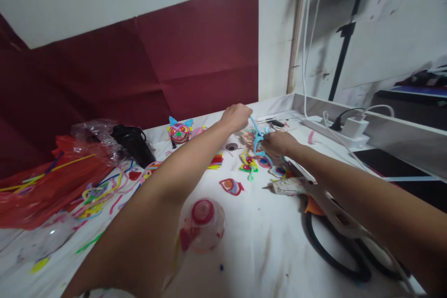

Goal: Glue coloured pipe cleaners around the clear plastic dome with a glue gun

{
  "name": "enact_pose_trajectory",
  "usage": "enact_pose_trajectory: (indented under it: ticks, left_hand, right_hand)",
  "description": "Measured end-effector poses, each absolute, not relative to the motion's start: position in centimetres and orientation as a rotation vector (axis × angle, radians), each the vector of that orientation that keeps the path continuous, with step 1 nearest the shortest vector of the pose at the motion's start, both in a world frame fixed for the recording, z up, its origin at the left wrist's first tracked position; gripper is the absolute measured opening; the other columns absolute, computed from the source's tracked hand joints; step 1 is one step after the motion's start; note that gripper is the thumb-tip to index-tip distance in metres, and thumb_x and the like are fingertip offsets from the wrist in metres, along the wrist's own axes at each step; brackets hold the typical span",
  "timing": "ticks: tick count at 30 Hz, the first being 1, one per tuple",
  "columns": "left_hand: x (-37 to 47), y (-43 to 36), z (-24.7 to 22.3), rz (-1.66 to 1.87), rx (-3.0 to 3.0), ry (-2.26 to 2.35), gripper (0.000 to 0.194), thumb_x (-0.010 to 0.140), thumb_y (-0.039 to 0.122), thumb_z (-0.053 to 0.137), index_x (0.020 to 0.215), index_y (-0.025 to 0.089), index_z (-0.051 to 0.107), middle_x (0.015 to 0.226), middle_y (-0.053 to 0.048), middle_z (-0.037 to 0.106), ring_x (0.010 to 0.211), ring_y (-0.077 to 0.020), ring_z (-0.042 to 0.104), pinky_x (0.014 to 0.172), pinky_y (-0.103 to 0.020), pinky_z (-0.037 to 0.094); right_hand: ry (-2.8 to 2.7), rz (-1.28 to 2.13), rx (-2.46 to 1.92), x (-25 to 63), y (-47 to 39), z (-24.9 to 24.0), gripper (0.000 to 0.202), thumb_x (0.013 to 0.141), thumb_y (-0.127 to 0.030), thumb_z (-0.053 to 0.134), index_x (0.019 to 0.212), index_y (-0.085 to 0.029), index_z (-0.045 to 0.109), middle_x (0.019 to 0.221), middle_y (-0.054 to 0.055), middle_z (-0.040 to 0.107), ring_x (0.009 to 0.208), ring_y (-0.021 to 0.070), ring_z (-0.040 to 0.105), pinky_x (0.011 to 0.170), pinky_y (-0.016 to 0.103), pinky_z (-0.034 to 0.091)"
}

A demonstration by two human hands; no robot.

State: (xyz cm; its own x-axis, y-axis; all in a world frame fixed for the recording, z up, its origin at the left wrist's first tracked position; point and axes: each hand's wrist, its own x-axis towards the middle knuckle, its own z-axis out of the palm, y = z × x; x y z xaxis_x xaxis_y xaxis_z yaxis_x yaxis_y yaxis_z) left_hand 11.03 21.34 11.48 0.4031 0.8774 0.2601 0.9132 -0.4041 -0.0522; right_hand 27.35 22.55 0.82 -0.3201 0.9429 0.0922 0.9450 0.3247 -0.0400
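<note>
Both my arms reach far across a white table (265, 242). My left hand (237, 116) is closed around the upper end of a light blue pipe cleaner (257, 138). My right hand (279, 143) grips the same blue pipe cleaner lower down, where it twists into a loop. Just below the hands lie small coiled pipe-cleaner shapes: a yellow, pink and green one (248, 163) and a pink and blue one (231, 186). A colourful cat-like face with blue ears (179, 131) stands to the left of my left hand.
A white glue gun (296, 187) with a black cord (335, 260) lies under my right forearm. A red plastic bag (42, 186) and loose pipe cleaners (101, 193) fill the left. A clear cup with red inside (202, 226) stands near. A power strip (344, 130) sits at the back right.
</note>
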Motion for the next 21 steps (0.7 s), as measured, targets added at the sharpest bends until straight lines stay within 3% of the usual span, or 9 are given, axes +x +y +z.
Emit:
enact_pose_trajectory:
  ticks: [4,7,11,18,21]
  left_hand:
    - [8.2,20.9,15.2,-0.510,-2.299,-1.612,0.024,0.081,0.011,0.050,0.091,0.013,0.071,0.093,-0.012,0.070,0.090,-0.0231,0.062,0.081,-0.033,0.044]
    - [5.4,20.2,18.9,-0.723,-2.120,-1.632,0.029,0.086,0.012,0.042,0.097,0.010,0.069,0.099,-0.014,0.069,0.092,-0.0214,0.060,0.083,-0.032,0.042]
    - [1.8,17.3,22.4,-0.996,-1.990,-1.576,0.023,0.085,0.014,0.046,0.087,0.013,0.069,0.089,-0.007,0.070,0.085,-0.0187,0.061,0.080,-0.029,0.042]
    - [0.2,8.7,18.5,-0.869,-2.316,-1.514,0.020,0.080,0.017,0.052,0.074,0.012,0.071,0.060,0.001,0.062,0.057,-0.0099,0.052,0.057,-0.021,0.035]
    - [0.8,5.9,16.3,-0.865,-2.438,-1.541,0.022,0.082,0.018,0.050,0.073,0.012,0.070,0.054,0.004,0.056,0.050,-0.0076,0.047,0.052,-0.020,0.030]
  right_hand:
    - [-2.477,-0.020,-1.849,28.0,23.2,0.4,0.034,0.092,-0.040,0.057,0.118,-0.018,0.057,0.119,0.008,0.058,0.100,0.0206,0.059,0.085,0.043,0.052]
    - [-2.446,0.007,-1.900,28.1,23.5,0.2,0.034,0.092,-0.039,0.057,0.118,-0.019,0.057,0.119,0.008,0.058,0.100,0.0207,0.059,0.085,0.043,0.052]
    - [-2.419,0.096,-1.871,27.5,23.5,1.2,0.034,0.091,-0.039,0.058,0.118,-0.018,0.057,0.119,0.008,0.058,0.100,0.0209,0.059,0.085,0.043,0.052]
    - [-2.146,0.172,-1.564,28.3,19.5,8.3,0.033,0.091,-0.037,0.058,0.119,-0.018,0.057,0.127,0.009,0.055,0.112,0.0243,0.054,0.095,0.049,0.046]
    - [-2.016,0.273,-1.349,27.7,15.0,10.7,0.039,0.099,-0.038,0.037,0.120,-0.015,0.059,0.120,0.013,0.062,0.112,0.0248,0.056,0.098,0.045,0.043]
